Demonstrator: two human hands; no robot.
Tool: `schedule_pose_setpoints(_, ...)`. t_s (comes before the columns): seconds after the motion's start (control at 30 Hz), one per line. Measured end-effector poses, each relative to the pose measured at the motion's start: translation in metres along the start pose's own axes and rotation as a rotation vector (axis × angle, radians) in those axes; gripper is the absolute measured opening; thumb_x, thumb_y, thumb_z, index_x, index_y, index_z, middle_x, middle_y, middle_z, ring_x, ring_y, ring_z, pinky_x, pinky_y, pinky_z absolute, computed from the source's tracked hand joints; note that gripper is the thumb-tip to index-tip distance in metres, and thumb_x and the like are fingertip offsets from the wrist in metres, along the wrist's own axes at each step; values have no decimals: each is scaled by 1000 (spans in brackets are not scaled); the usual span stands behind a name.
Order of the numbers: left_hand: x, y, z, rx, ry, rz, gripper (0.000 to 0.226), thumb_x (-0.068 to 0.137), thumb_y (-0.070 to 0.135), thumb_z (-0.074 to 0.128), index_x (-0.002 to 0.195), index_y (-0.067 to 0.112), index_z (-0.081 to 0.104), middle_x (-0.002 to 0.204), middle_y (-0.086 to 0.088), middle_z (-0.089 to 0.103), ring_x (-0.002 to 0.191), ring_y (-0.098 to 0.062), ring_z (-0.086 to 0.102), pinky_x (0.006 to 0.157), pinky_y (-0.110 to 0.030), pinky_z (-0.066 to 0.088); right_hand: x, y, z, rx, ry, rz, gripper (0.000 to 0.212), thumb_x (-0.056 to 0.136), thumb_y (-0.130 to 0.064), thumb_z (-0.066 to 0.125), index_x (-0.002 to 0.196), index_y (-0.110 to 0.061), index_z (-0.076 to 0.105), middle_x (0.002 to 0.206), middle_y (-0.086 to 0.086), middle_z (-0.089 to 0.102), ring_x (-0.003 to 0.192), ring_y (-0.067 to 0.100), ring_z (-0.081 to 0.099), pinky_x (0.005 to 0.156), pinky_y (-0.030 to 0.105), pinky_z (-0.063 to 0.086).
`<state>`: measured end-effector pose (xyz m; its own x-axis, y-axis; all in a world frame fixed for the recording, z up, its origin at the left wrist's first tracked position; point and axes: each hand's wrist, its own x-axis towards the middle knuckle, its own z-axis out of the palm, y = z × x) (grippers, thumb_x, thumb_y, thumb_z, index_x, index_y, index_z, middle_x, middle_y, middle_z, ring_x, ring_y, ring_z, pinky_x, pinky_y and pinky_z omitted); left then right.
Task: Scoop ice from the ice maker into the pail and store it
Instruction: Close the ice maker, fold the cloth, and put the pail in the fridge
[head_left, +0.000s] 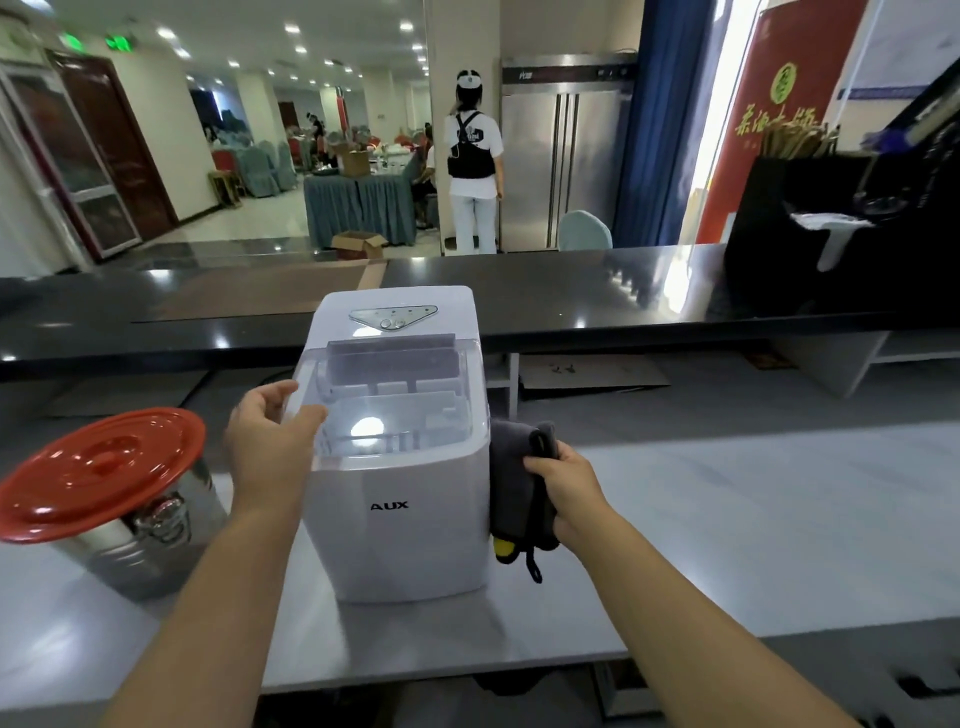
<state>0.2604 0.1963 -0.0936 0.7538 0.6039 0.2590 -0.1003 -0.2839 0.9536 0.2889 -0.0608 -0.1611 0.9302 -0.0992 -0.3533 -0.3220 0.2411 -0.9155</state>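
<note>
A white AUX ice maker (400, 525) stands on the grey worktop (727, 519), its clear lid (395, 410) down. My left hand (270, 441) rests with spread fingers against the lid's left front corner and holds nothing. My right hand (563, 488) grips a dark grey cloth (519, 467) pressed against the machine's right side; a yellow tag and a loop hang from the cloth. To the left stands a steel pail (156, 525) covered by a red lid (98, 473). No ice and no scoop show.
A black raised counter (571, 291) runs behind the ice maker. A black stand with sticks (810, 208) sits on it at the right. A person (472, 156) stands beyond by a steel fridge (561, 156). Tables and chairs fill the hall behind.
</note>
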Motion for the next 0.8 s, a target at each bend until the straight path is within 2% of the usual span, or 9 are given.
schedule_pose_setpoints(0.07,-19,13,9,211,84,268,35,76,7,67,109,14,62,115,-9,61,111,-28,52,97,-30,37,-3,1,-10,37,3,20,19,91,-7,54,103,-19,64,99,13,68,91,32,64,68,39,56)
schedule_pose_setpoints(0.13,-44,26,26,244,71,467,34,75,1,67,107,11,63,109,-6,62,103,-24,54,89,-21,37,-6,1,-21,77,14,31,15,92,-9,54,98,-18,64,100,14,69,93,33,65,72,40,56)
schedule_pose_setpoints(0.27,-101,38,65,121,-315,631,21,82,-2,64,94,14,68,88,8,63,78,-7,59,72,-14,50,-13,5,-41,124,44,55,12,92,-9,54,98,-13,64,100,15,69,94,32,65,72,40,55)
schedule_pose_setpoints(0.4,-149,19,100,110,-558,745,24,78,-4,58,88,13,71,86,3,69,76,-13,62,66,-28,52,-18,11,-63,172,105,59,14,93,-9,53,99,-9,66,85,14,74,84,31,68,63,36,54)
schedule_pose_setpoints(0.47,-164,2,118,174,-667,627,29,81,1,53,98,17,70,95,3,69,84,-16,63,70,-29,51,-18,15,-75,180,150,76,16,93,-13,53,103,-8,65,89,17,72,86,33,67,65,38,53)
schedule_pose_setpoints(0.57,-168,-23,143,324,-832,317,40,89,13,48,128,21,54,123,1,58,109,-15,54,86,-23,42,-21,23,-88,229,161,142,24,92,-26,55,103,-7,65,91,17,73,88,33,67,65,37,53)
schedule_pose_setpoints(0.67,-171,-39,158,209,-967,56,49,91,24,50,138,30,40,132,3,52,115,-12,50,96,-28,42,-22,32,-93,244,139,138,34,92,-38,53,98,-9,70,88,12,75,83,28,70,64,34,54)
schedule_pose_setpoints(0.73,-176,-43,166,107,-964,-108,51,91,29,53,139,35,36,134,5,50,115,-13,51,97,-31,43,-22,38,-95,204,148,119,31,93,-35,53,95,-9,70,84,9,75,77,24,70,59,32,53)
schedule_pose_setpoints(0.8,-178,-45,173,52,-937,-236,61,89,34,58,143,32,31,135,4,47,119,-18,51,100,-38,44,-22,42,-96,167,150,101,24,94,-26,54,98,-8,69,84,8,75,81,24,70,59,32,53)
